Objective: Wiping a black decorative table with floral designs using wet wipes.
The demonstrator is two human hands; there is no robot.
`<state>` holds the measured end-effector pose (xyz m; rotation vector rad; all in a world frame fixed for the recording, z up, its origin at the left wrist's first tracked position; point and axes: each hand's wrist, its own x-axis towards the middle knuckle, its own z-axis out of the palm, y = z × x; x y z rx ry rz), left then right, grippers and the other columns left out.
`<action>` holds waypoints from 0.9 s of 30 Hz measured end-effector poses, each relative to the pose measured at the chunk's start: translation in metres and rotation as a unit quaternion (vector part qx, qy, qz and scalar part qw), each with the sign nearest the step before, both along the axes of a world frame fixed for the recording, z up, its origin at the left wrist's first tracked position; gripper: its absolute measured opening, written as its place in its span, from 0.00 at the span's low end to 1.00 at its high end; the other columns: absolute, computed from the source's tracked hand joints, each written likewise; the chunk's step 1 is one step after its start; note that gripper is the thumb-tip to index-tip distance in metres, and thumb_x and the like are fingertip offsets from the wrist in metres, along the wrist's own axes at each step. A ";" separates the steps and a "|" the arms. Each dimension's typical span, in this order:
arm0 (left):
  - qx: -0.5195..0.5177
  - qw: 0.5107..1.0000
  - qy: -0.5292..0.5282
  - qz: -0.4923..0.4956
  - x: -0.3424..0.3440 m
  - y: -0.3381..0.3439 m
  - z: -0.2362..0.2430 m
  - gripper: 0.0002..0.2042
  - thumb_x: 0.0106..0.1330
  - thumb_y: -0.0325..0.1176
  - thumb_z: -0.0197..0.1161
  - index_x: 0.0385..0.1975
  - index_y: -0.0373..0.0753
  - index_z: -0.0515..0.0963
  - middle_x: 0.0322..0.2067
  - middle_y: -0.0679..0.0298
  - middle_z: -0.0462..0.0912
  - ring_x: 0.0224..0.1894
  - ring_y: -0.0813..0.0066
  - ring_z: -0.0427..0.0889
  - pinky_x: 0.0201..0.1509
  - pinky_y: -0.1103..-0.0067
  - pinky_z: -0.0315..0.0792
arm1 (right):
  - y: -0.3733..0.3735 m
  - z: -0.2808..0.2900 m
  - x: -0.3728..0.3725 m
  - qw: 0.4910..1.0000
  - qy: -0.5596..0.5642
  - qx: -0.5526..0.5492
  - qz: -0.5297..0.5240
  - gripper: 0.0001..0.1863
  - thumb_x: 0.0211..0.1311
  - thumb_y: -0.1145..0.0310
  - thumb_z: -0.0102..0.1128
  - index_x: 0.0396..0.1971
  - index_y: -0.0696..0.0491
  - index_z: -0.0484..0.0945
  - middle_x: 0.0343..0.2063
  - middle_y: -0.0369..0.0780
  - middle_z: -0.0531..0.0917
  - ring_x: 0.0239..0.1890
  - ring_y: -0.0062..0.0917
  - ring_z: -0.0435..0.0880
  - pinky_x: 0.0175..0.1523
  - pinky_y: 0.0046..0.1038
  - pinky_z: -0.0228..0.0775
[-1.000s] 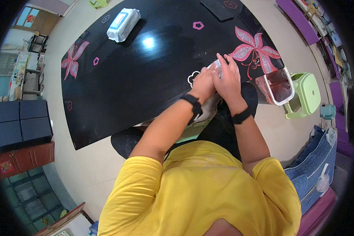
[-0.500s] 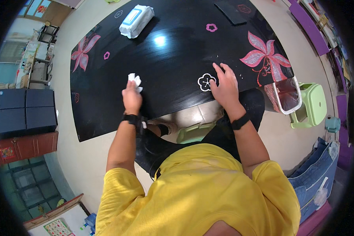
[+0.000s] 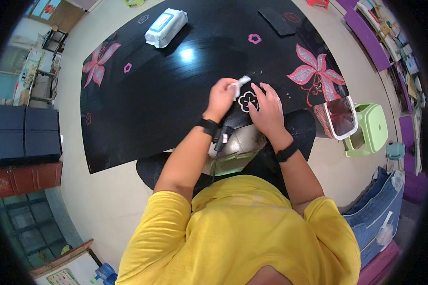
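My left hand [image 3: 221, 98] is closed around a crumpled white wipe [image 3: 242, 81], held over the black table [image 3: 142, 118] with one end sticking out past the fingers. Just to its right, my right hand [image 3: 267, 107] rests by a white flower outline on the tabletop, its fingers apart and nothing in it. Small pale crumbs [image 3: 287, 95] lie on the surface to the right of that hand. A black wristband circles each wrist. From the left one hangs a dark cylindrical piece [image 3: 223, 138] with a cord.
A white and blue packet of wipes [image 3: 166, 28] lies at the far left of the table, a flat dark slab [image 3: 277, 23] at the far right. Against the table's right edge stands a white-rimmed bin [image 3: 343, 118], with a green stool [image 3: 369, 128] beyond it.
My left hand has swung right with the wipe, from the table's left part to beside my right hand. My right hand has hardly moved.
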<state>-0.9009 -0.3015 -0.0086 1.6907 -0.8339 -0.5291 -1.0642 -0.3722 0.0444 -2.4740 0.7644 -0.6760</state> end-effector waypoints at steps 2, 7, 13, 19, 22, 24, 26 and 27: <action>-0.032 0.967 0.244 0.070 0.020 0.024 0.015 0.10 0.64 0.26 0.49 0.42 0.36 0.75 0.34 0.65 0.80 0.32 0.77 0.77 0.37 0.80 0.73 | 0.003 0.001 -0.001 1.000 0.005 0.011 0.014 0.29 0.51 0.68 0.61 0.57 0.51 0.70 0.55 0.47 0.70 0.61 0.43 0.65 0.65 0.41 0.55; 0.019 0.966 0.156 0.205 0.090 0.132 0.028 0.12 0.63 0.27 0.48 0.44 0.35 0.74 0.34 0.63 0.79 0.32 0.76 0.77 0.36 0.78 0.73 | 0.012 -0.004 0.004 0.999 0.020 0.007 0.044 0.29 0.52 0.68 0.62 0.57 0.50 0.69 0.55 0.47 0.70 0.61 0.43 0.65 0.66 0.41 0.54; 0.318 0.857 -0.311 0.260 0.085 0.197 0.003 0.07 0.63 0.30 0.54 0.37 0.36 0.76 0.38 0.51 0.76 0.35 0.50 0.79 0.40 0.64 0.75 | 0.023 -0.011 0.015 0.997 0.033 0.011 0.070 0.29 0.53 0.67 0.62 0.58 0.50 0.69 0.55 0.47 0.70 0.61 0.43 0.65 0.66 0.40 0.54; 0.305 0.879 -0.351 0.105 -0.009 0.072 0.024 0.05 0.58 0.26 0.55 0.32 0.36 0.74 0.35 0.51 0.74 0.29 0.54 0.81 0.30 0.64 0.78 | 0.024 -0.009 0.009 0.997 0.033 -0.003 0.069 0.29 0.52 0.68 0.61 0.57 0.50 0.70 0.55 0.47 0.70 0.61 0.42 0.66 0.65 0.40 0.56; 0.269 0.928 -0.256 0.022 -0.048 0.016 0.034 0.08 0.58 0.27 0.56 0.36 0.37 0.76 0.37 0.51 0.77 0.36 0.51 0.80 0.38 0.61 0.76 | 0.015 -0.021 -0.001 0.998 -0.001 -0.021 0.067 0.28 0.52 0.69 0.59 0.57 0.51 0.70 0.54 0.47 0.71 0.58 0.42 0.67 0.63 0.39 0.58; 0.166 0.951 -0.257 -0.047 -0.053 -0.018 -0.002 0.06 0.58 0.28 0.57 0.35 0.37 0.76 0.35 0.51 0.78 0.39 0.53 0.79 0.43 0.65 0.75 | 0.014 0.013 -0.004 0.995 0.080 -0.029 0.052 0.27 0.53 0.69 0.58 0.57 0.52 0.69 0.54 0.49 0.71 0.57 0.43 0.68 0.62 0.40 0.59; 0.005 0.990 -0.113 -0.087 -0.054 -0.025 0.012 0.05 0.61 0.27 0.56 0.34 0.36 0.76 0.33 0.54 0.80 0.39 0.62 0.79 0.44 0.72 0.73 | 0.008 0.015 -0.012 0.997 0.052 -0.030 0.049 0.26 0.55 0.69 0.58 0.57 0.54 0.69 0.53 0.50 0.71 0.56 0.45 0.69 0.62 0.39 0.60; -0.026 0.989 0.107 -0.099 -0.053 -0.022 0.018 0.06 0.63 0.26 0.54 0.37 0.36 0.76 0.34 0.60 0.80 0.38 0.72 0.78 0.45 0.76 0.72 | 0.008 0.015 -0.014 0.999 0.024 -0.037 0.024 0.25 0.55 0.68 0.58 0.55 0.54 0.71 0.52 0.50 0.72 0.55 0.44 0.70 0.60 0.39 0.61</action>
